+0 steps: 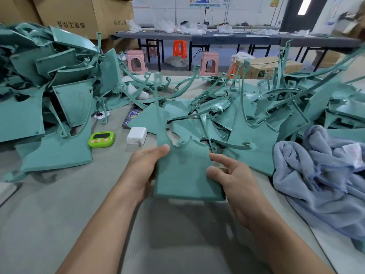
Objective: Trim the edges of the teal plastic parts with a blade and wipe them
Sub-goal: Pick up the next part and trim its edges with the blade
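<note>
Left hand (146, 169) and right hand (231, 175) are pinching a flat, matte teal part (183, 175) by its side edges, thumbs on top, above the grey fabric-covered table (59, 214); jagged teal heaps (49, 86) and a fluffy blue towel (325, 165) are flanking it.
</note>
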